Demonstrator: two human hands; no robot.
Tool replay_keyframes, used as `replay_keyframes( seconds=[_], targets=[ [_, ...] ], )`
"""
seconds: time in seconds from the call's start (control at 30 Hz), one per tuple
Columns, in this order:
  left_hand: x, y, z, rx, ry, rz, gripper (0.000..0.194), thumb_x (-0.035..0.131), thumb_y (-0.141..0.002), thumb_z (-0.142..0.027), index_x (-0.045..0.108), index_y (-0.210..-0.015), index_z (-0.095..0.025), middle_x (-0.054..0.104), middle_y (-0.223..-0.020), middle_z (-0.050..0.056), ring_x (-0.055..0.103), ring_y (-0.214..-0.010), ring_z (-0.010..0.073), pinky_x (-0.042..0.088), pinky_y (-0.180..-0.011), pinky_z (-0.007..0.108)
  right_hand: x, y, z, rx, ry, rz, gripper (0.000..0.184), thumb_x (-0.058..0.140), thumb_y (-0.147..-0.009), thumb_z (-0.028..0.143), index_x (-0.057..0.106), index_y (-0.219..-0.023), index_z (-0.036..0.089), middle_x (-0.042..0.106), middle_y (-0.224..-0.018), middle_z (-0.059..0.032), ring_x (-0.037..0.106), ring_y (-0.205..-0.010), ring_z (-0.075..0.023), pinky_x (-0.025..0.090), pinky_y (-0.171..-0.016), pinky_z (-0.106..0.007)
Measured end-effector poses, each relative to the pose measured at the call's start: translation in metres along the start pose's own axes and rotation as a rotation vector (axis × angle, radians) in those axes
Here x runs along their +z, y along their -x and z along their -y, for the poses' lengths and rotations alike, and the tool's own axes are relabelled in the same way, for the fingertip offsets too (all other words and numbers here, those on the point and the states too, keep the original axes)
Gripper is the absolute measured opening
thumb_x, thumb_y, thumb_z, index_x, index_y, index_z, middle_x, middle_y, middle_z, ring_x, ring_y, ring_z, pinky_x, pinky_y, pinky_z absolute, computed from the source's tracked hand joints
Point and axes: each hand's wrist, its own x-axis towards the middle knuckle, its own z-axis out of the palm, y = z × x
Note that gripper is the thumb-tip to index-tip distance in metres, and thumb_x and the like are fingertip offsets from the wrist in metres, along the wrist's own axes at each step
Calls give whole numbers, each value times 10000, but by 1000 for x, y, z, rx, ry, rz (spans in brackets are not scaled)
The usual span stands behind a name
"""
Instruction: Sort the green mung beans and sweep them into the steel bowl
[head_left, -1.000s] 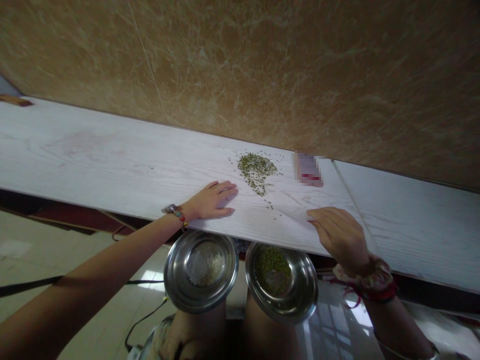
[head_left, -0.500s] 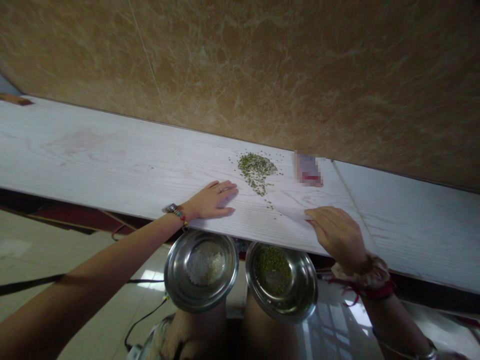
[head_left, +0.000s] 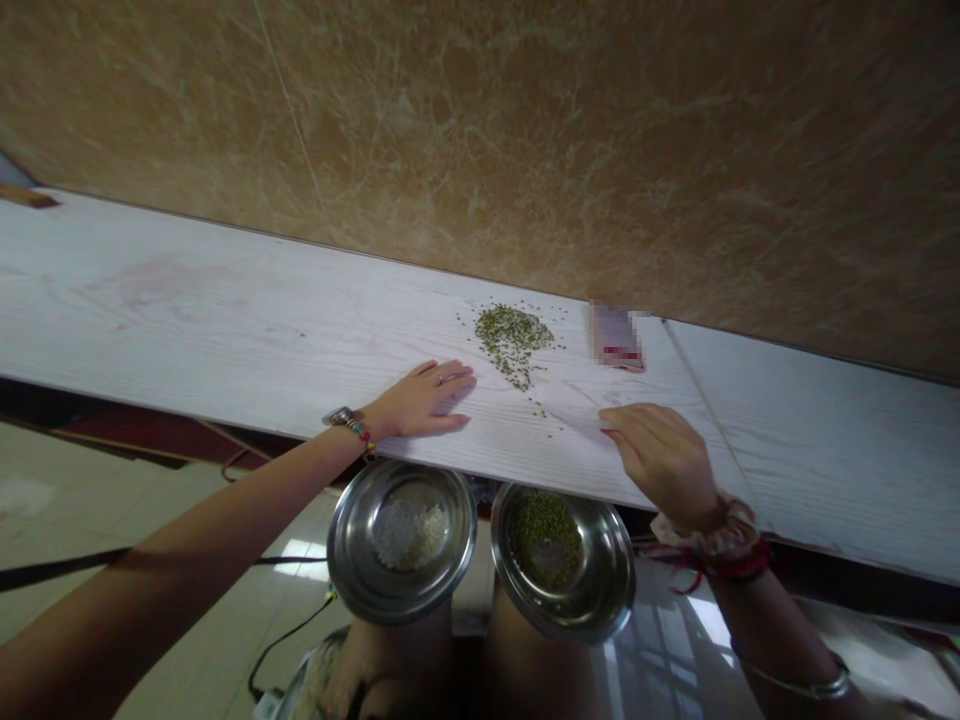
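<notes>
Small green mung beans (head_left: 510, 340) lie in a loose heap on the white wood-grain tabletop (head_left: 360, 320), with a few trailing toward me. My left hand (head_left: 427, 400) rests flat on the tabletop just left of the heap, fingers spread and holding nothing. To the right, my right hand (head_left: 660, 450) pinches a thin, whitish, see-through strip (head_left: 579, 412), whose far end reaches toward the trailing beans. Its exact kind is unclear against the white surface. A steel bowl (head_left: 607, 550) on my lap contains mung beans; another steel bowl (head_left: 349, 540) beside it contains whitish grains.
A flat, pixelated rectangular object (head_left: 618, 338) lies by the brown marbled wall (head_left: 480, 140). A seam crosses the tabletop right of my right hand. A wooden piece (head_left: 28, 196) sits at far left, and a black cable (head_left: 289, 635) hangs below.
My right hand has shifted slightly left and away from me, bringing the thin strip with it. My left hand and the bean heap look unchanged.
</notes>
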Motion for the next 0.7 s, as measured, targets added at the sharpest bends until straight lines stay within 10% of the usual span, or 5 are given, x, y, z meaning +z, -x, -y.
replay_keyframes(
  seconds=[0.7],
  targets=[
    [-3, 0, -2, -9, -11, 34, 555, 443, -915, -522, 377, -1364, -201, 371, -1498, 105, 339, -1365, 262, 227, -1127, 435, -7, 4, 1, -37, -136, 43, 170, 516, -859, 60, 641, -882, 173, 716, -781, -38, 639, -737, -156, 483, -692, -286]
  ],
)
